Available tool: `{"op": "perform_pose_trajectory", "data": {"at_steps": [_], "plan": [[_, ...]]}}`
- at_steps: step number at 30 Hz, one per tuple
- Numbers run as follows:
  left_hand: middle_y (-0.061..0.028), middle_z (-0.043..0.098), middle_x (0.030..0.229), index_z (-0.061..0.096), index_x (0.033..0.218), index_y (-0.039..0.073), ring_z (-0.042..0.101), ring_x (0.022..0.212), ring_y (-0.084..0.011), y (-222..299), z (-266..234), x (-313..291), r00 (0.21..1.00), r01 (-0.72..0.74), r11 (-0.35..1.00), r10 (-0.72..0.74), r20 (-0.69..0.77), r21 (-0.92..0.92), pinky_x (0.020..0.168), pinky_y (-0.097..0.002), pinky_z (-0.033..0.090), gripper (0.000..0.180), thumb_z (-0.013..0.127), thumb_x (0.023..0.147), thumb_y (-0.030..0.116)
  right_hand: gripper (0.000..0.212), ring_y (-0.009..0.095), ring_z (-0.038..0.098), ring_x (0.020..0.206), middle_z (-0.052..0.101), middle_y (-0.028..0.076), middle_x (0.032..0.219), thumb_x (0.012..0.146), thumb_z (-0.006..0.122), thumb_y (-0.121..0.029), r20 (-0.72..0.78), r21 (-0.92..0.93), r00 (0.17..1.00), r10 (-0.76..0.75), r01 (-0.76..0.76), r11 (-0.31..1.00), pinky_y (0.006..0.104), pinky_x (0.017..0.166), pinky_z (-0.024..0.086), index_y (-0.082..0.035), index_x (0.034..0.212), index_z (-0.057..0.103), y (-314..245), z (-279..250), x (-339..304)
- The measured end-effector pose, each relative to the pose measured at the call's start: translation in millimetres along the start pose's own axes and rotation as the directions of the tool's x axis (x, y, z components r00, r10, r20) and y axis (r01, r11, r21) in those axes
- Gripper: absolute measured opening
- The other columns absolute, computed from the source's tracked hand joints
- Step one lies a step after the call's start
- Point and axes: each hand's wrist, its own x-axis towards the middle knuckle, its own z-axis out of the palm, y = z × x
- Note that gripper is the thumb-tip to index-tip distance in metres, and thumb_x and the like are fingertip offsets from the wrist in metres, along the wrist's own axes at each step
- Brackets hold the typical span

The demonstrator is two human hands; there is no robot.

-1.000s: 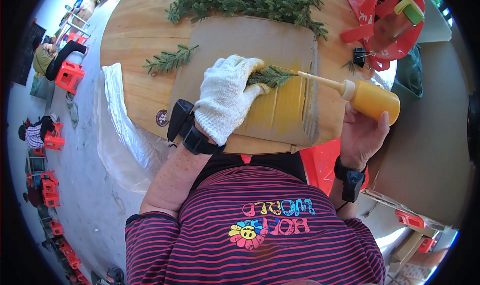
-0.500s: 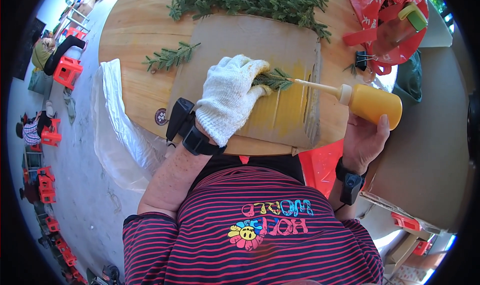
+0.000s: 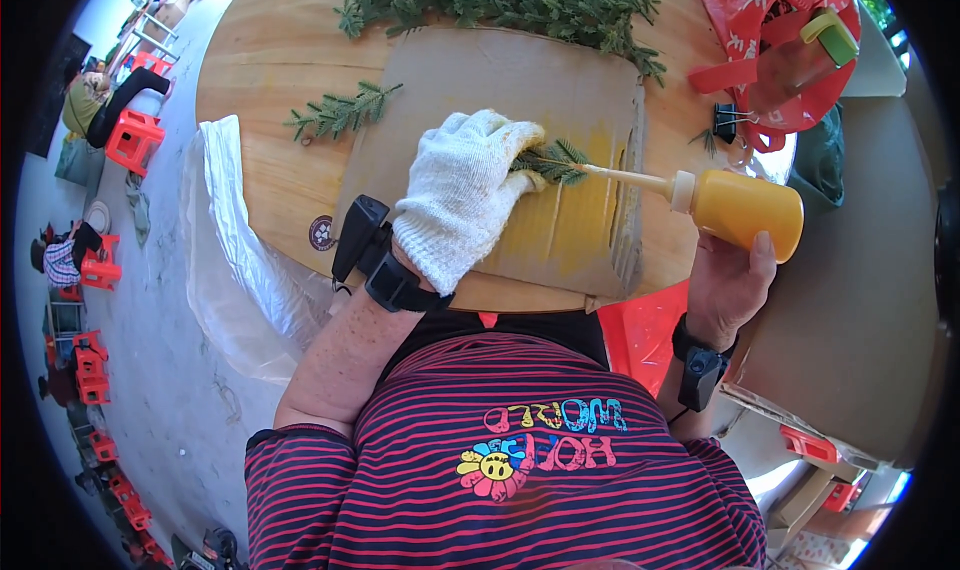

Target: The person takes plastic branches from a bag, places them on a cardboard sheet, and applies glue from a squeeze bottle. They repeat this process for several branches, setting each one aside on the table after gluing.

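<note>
My left hand (image 3: 462, 185), in a white knit glove stained yellow at the fingertips, is closed round a green evergreen sprig (image 3: 556, 160) just above the cardboard sheet (image 3: 430, 80). The sprig's tip sticks out to the right between thumb and fingers. From the right, my bare right hand (image 3: 735, 275) grips a squeeze bottle (image 3: 748, 210) of yellow-orange liquid, lying nearly level. Its long pale nozzle reaches the sprig's needles at the tip. Yellow streaks mark the cardboard under both.
A pile of evergreen branches (image 3: 500, 5) lies along the table's far side, and a single sprig (image 3: 345, 112) to the left. At the far right are a red plastic bag (image 3: 735, 20), a clear bottle with a green lid (image 3: 790, 70) and a black binder clip (image 3: 727, 122). A large cardboard box (image 3: 850, 310) stands at right.
The bottle's nozzle has shifted slightly left and down along the sprig's tip. My left hand and the sprig have moved only a little to the right.
</note>
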Motion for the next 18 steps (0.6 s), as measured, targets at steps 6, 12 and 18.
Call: {"op": "perform_pose_trajectory", "data": {"at_steps": [6,12,18], "plan": [[-0.0051,0.062,0.09,0.063,0.101,0.012,0.057,0.088,-0.0262,2,-2,1,1.0,-0.016,1.0,0.016,-0.006,0.004,0.078,-0.037,0.045,0.035,0.072,0.067,0.019,0.055,0.031,0.056,0.109,0.051,0.022,0.12,0.081,0.06,-0.023,0.008,-0.035,1.0,0.0,0.0,0.999,0.0414,0.088,0.05,0.001,0.127,0.04,-3,3,-1],[-0.002,0.061,0.088,0.063,0.098,0.015,0.057,0.087,-0.0234,0,0,0,0.999,-0.047,0.997,0.047,0.004,0.057,0.076,-0.0375,0.043,0.03,0.071,0.07,0.023,0.05,0.029,0.055,0.108,0.054,0.016,0.118,0.083,0.058,-0.025,0.057,-0.102,0.998,0.011,-0.005,0.995,0.0426,0.089,0.047,-0.001,0.125,0.044,-10,-1,-2],[-0.0007,0.061,0.086,0.063,0.095,0.016,0.057,0.085,-0.0221,0,0,-1,0.995,-0.096,0.991,0.096,0.005,0.089,0.074,-0.037,0.042,0.025,0.069,0.071,0.02,0.05,0.03,0.055,0.108,0.054,0.018,0.118,0.083,0.058,-0.024,0.068,-0.178,0.998,-0.011,0.023,0.984,0.0437,0.089,0.047,0.0,0.125,0.044,-16,-2,-4]]}}
